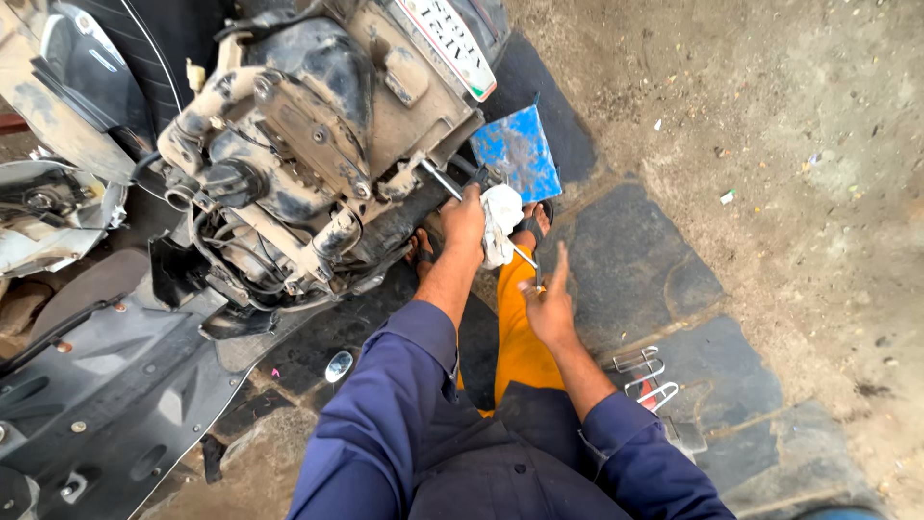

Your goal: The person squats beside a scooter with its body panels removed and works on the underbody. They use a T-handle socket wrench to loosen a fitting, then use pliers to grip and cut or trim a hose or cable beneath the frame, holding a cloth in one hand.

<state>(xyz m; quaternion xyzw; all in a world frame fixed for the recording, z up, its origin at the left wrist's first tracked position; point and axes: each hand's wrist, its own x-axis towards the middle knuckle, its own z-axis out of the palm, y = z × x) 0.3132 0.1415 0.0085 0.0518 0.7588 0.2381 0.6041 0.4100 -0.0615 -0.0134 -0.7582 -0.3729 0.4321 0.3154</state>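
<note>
My left hand point(464, 220) reaches up to the underside of a grimy scooter engine point(298, 144). It is closed around a white rag point(500, 226) and the end of a thin metal tool point(440, 180) that runs up into the engine. My right hand point(551, 306) hovers just below and to the right, over my orange trouser leg. Its index finger points upward and the other fingers are curled. A slim metal rod point(526, 257) lies between the rag and this hand; whether the hand grips it is unclear.
A scratched blue metal sheet point(520, 154) lies on the ground behind the engine. Black scooter body panels point(106, 385) fill the lower left. Several spanners point(647, 374) lie on the stone slabs at right. A small shiny cap point(338, 366) sits near my knee. Bare dirt point(789, 144) spreads right.
</note>
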